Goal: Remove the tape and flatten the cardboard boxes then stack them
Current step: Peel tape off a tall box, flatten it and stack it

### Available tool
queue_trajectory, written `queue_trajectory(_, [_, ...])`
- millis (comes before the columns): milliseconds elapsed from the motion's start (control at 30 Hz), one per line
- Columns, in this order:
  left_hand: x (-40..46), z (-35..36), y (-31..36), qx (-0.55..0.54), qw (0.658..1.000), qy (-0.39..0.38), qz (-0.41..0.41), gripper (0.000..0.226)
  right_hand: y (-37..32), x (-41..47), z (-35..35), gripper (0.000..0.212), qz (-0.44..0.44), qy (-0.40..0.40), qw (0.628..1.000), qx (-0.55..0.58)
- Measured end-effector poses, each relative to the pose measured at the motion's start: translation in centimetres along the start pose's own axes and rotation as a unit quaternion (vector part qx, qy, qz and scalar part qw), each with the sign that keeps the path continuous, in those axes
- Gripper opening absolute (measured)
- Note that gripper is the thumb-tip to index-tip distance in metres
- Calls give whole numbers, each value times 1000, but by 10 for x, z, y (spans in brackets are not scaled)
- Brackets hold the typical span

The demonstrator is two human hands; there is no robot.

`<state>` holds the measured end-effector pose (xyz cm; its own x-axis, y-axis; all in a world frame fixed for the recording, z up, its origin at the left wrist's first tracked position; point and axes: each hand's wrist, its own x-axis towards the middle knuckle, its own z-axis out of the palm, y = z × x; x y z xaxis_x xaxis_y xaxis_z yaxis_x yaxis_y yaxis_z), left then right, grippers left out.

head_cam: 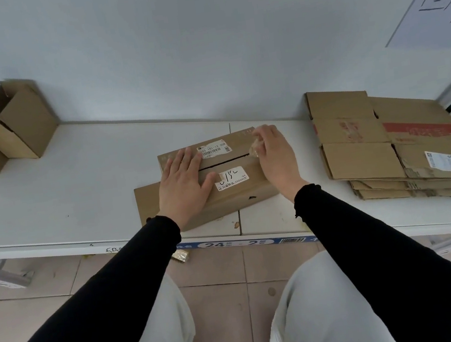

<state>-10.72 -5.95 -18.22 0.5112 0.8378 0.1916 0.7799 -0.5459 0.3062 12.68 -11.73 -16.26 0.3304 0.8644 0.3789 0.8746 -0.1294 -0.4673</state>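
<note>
A brown cardboard box (238,189) lies on the white shelf (77,190) in front of me, its top flaps meeting at a centre seam and carrying white shipping labels. My left hand (183,185) lies flat on the box's left half, fingers straight and spread. My right hand (274,155) is at the right end of the seam, fingers curled around a crumpled wad of clear tape (254,147). A stack of flattened boxes (387,143) lies on the shelf to the right.
Several upright open boxes (9,127) stand at the far left against the white wall. A scrap of tape (182,255) lies on the tiled floor below the shelf edge. My knees are under the shelf front.
</note>
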Motion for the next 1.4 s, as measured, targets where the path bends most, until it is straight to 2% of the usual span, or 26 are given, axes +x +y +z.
queue_trajectory(300, [1,0,0,-3,1000,3,-1,68,16,-11,-9,33,-77,-85,988,-105])
queue_trajectory(367, [2,-1,1,-1,1000,1,-1,68,17,-9,-6,29,-39,-77,994,-69])
queue_trajectory(433, [2,-1,2,1,1000,3,-1,68,13,-2,-2,23,42,-39,998,36])
queue_trajectory(500, [2,-1,1,0,1000,4,0,67,11,3,-1,20,164,17,966,200])
queue_trajectory(567, [2,-1,1,0,1000,5,0,67,15,6,-5,17,292,88,875,375])
queue_trajectory(600, [2,0,1,1,1000,5,-1,67,18,6,-7,18,328,106,842,414])
queue_trajectory(633, [2,0,1,1,1000,5,-1,67,21,6,-8,16,335,104,847,399])
queue_trajectory(667, [3,1,1,2,1000,5,-1,68,23,6,-9,9,317,87,880,343])
queue_trajectory(700, [3,1,1,3,1000,5,-1,68,25,7,-8,12,285,62,916,276])
queue_trajectory(767, [3,1,2,2,1000,5,-2,68,27,5,-8,34,226,17,960,165])
queue_trajectory(833, [3,1,1,1,1000,4,-3,68,29,3,-8,42,198,-3,972,123])
queue_trajectory(933, [4,2,1,3,1000,5,-4,67,32,1,-8,37,178,-18,981,80])
queue_trajectory(1033, [6,2,2,6,1000,4,-7,68,33,8,-5,32,215,-4,971,109])
queue_trajectory(1067, [6,3,2,6,1000,2,-6,68,32,10,-2,32,261,11,951,167])
queue_trajectory(1133, [6,3,2,5,1000,-1,-4,69,28,12,2,40,372,43,878,300])
queue_trajectory(1167, [6,3,2,5,1000,-2,-4,69,27,11,4,37,406,60,847,337])
queue_trajectory(1200, [6,3,2,7,1000,-2,-5,69,29,11,7,27,413,74,842,338])
queue_trajectory(1233, [6,3,2,8,1000,-2,-6,69,30,12,8,17,404,80,855,316])
queue_trajectory(1267, [7,3,2,8,1000,-3,-7,69,33,13,8,20,388,77,872,289])
queue_trajectory(1333, [7,3,2,8,1000,-2,-8,69,37,12,4,43,376,28,892,249])
queue_trajectory(1400, [7,4,2,10,1000,-3,-8,69,42,10,0,62,394,-29,880,265])
